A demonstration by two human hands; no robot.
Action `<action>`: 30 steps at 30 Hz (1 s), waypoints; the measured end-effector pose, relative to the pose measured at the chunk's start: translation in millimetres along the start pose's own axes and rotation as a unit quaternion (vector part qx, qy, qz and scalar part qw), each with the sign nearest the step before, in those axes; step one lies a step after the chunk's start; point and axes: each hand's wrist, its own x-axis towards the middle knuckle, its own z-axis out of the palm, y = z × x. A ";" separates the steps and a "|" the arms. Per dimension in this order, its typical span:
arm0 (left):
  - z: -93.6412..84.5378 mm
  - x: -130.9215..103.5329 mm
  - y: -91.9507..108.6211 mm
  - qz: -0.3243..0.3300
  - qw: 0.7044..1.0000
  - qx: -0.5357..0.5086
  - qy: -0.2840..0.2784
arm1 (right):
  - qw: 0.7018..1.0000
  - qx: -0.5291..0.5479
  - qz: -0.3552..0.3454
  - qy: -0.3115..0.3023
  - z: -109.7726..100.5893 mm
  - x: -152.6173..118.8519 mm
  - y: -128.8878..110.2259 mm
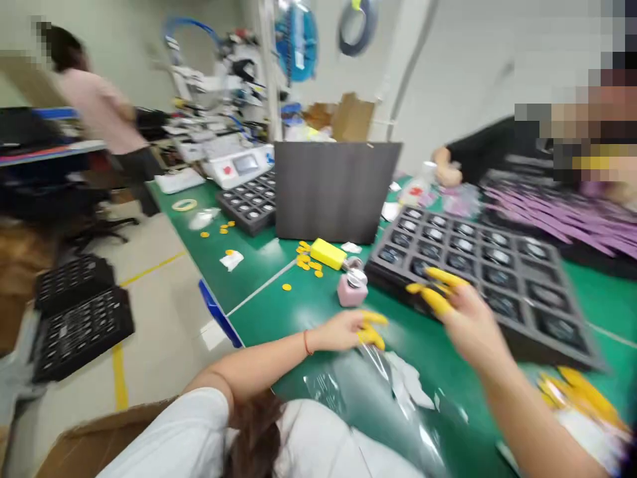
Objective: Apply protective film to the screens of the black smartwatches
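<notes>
Resting on the green desk (279, 299), the left hand (348, 330) wears yellow finger cots and pinches the edge of a clear plastic bag (368, 392) that lies crumpled on the desk close to the person's body. The right hand (455, 309), also in yellow cots, is blurred by motion; its fingers are spread and loose at the near edge of a black compartment tray (497, 272), and I cannot tell whether it touches the tray or holds anything. Just beyond the left hand stands a small pink dispenser bottle (351, 289), with a yellow block (328, 253) and scattered yellow finger cots (304, 260) behind it. A dark upright panel (333, 189) stands further back, a second black tray (251, 202) to its left. Across the desk, another person's hand (446, 174) rests near purple strips (557, 216).
</notes>
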 end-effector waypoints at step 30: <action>11.3 15.3 -26.6 -0.002 0.981 -0.065 -0.182 | 0.970 0.137 0.161 -0.118 50.0 -55.8 71.7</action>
